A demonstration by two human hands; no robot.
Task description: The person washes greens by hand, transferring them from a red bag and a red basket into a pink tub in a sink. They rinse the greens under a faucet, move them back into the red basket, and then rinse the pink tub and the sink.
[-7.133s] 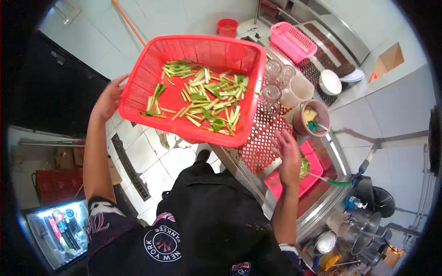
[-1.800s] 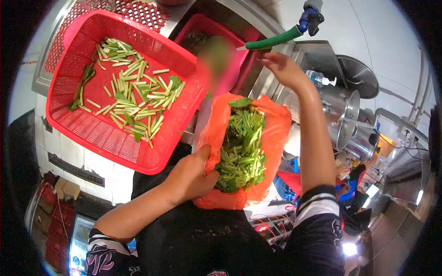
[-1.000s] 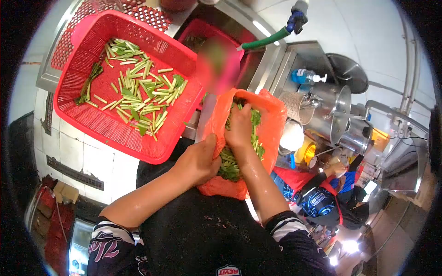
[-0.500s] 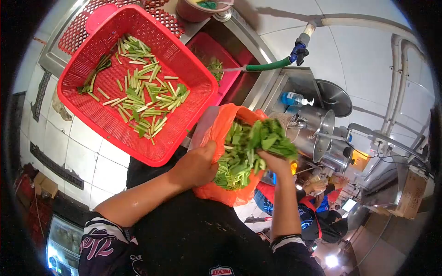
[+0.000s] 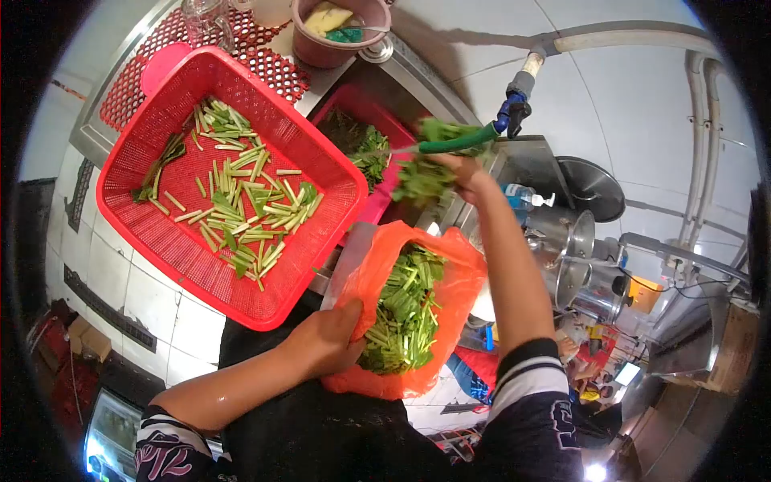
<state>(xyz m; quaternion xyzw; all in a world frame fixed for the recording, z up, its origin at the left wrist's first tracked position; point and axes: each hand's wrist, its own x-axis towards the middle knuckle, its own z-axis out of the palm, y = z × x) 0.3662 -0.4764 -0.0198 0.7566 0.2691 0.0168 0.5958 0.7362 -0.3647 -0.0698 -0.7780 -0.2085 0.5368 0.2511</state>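
Observation:
My left hand grips the rim of an orange plastic bag, which hangs open in front of me. Inside it is a heap of cut leafy greens. Beyond the bag, my right hand is closed on a bunch of leafy greens, blurred by motion, close to the green hose. Water runs from the hose toward a pink basin in the sink, where more greens lie. On the left, a red basket holds scattered cut stems.
A bucket with a yellow sponge stands behind the basin on the steel counter, beside a red perforated mat. To the right are a blue soap bottle, metal pots and a pipe with a blue tap. Other people are at lower right.
My right hand has moved from over the bag up and away to the hose and sink, carrying a bunch of greens. The bag has dropped slightly in view, still in my left hand.

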